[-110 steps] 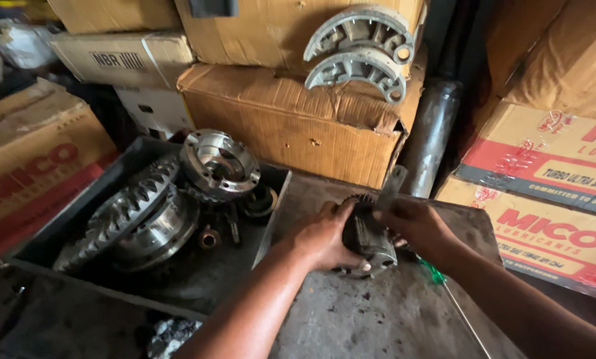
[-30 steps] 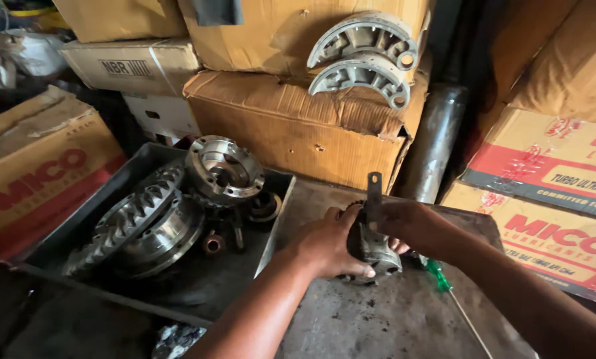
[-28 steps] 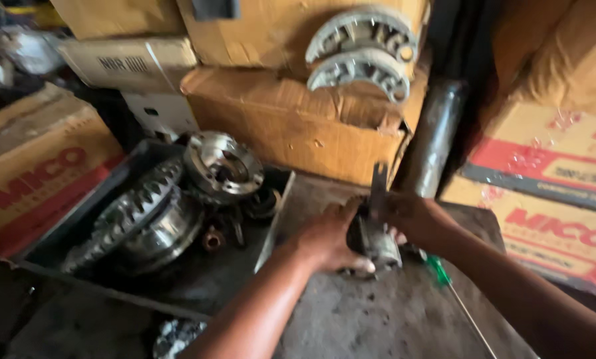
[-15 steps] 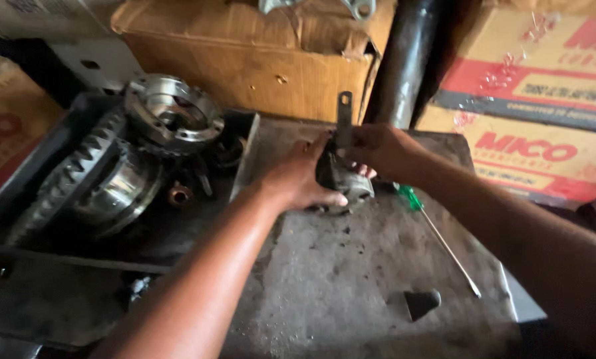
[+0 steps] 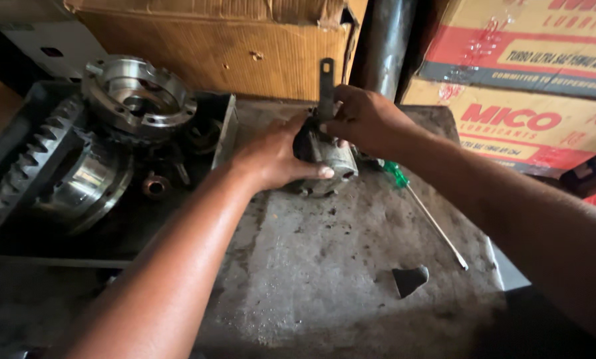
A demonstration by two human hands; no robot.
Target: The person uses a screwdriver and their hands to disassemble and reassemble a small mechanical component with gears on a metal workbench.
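L hand (image 5: 275, 156) fingers wrap the round metal part (image 5: 328, 159), pinning it on the steel bench (image 5: 311, 279). R hand (image 5: 364, 119) grips a flat dark tool (image 5: 326, 86) upright into it. Best: keep part braced flat, tool square, w/ steady pressure.

Both hands on a metal part at the counter's far edge.
Left hand (image 5: 271, 156) grips the grey metal part (image 5: 328, 158); right hand (image 5: 364, 119) holds a dark flat tool (image 5: 326, 83) upright on it. Green-handled screwdriver (image 5: 421, 209) lies beside, on the counter (image 5: 324, 279).
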